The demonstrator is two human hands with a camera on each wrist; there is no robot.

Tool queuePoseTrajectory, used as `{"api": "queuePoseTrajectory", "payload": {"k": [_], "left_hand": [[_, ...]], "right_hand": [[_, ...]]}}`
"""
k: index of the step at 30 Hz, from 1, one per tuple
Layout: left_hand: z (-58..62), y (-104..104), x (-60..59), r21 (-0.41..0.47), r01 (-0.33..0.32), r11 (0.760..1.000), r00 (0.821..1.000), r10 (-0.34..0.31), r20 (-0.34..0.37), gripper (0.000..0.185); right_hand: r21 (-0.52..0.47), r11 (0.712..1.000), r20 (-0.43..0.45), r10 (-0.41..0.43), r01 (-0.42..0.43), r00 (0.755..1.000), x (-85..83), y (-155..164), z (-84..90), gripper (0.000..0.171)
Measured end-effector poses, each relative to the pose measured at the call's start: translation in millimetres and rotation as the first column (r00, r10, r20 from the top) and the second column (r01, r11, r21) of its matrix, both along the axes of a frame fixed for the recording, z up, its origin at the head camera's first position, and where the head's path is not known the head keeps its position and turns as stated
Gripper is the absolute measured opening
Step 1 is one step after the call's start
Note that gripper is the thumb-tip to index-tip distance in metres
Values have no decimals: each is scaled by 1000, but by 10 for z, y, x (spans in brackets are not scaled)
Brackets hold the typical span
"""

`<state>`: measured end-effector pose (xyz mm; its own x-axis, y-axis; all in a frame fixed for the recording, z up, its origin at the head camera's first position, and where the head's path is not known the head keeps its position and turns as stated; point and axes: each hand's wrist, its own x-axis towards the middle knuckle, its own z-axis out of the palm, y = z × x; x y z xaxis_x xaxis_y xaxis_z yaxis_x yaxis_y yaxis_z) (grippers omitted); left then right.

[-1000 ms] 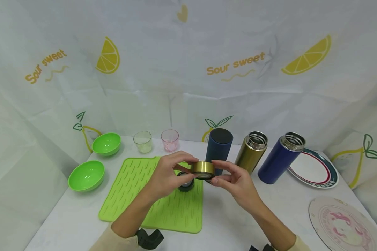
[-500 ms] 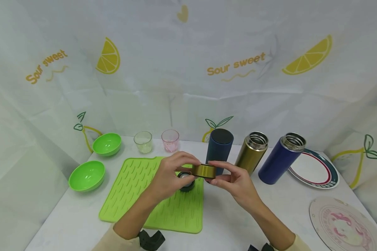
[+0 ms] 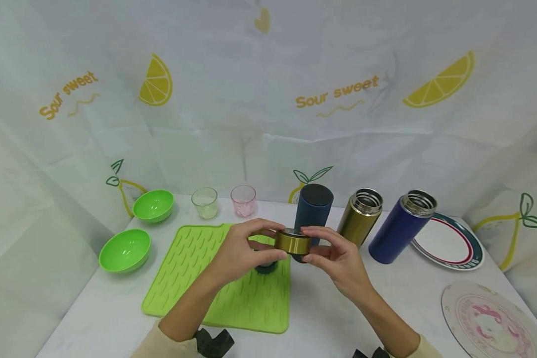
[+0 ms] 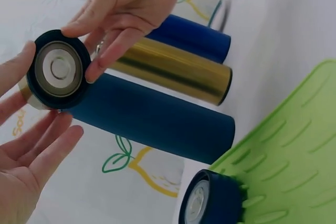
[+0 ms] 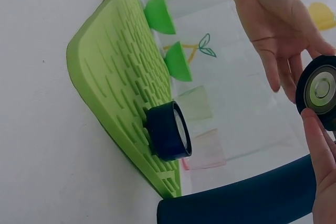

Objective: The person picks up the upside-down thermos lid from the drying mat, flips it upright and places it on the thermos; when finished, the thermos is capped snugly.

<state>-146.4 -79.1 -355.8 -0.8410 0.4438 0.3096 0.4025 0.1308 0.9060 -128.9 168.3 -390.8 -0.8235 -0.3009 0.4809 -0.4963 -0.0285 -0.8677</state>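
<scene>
Both hands hold a gold bottle lid in the air at the right edge of the green mat. My left hand pinches its left side between thumb and fingers; my right hand pinches the right side. A dark ring and silver centre show on the lid's underside in the left wrist view. Below, a dark blue lid stands on the mat, partly hidden by the left hand in the head view. Behind the hands stand a dark teal bottle with a closed top and an open gold bottle.
An open blue bottle stands farther right, before a rimmed plate. A pink-patterned round mat lies at front right. Two green bowls stand at left; a greenish glass and a pink glass stand behind the mat.
The gold lid has tilted in the fingers: its underside faced the head camera a second ago, and now its upper face shows. Both hands have stayed nearly in place.
</scene>
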Motion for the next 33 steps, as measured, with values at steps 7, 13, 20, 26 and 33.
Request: {"api": "queuePoseTrajectory", "payload": {"k": [7,13,20,26,33], "left_hand": [[1,-8,-17,-32,26,999,997,-23,75,46],[-17,13,-18,-45,14,999,998,-12,55,51],[-10,22,-8,-74,37,997,998,-40,-39,51],[-46,39,2,-28,53,998,997,-54,-62,51],[-54,45,-3,-76,15,997,990,-26,-142,53]], "right_hand": [[-55,998,-36,20,-22,999,10,-21,-23,44],[-66,995,-33,73,-75,997,-1,-12,-41,44],[-28,995,-7,99,-99,995,-35,37,-54,37],[-40,996,-40,83,-85,996,-36,11,-61,37],[-33,995,-64,91,-94,994,-10,-28,-48,37]]}}
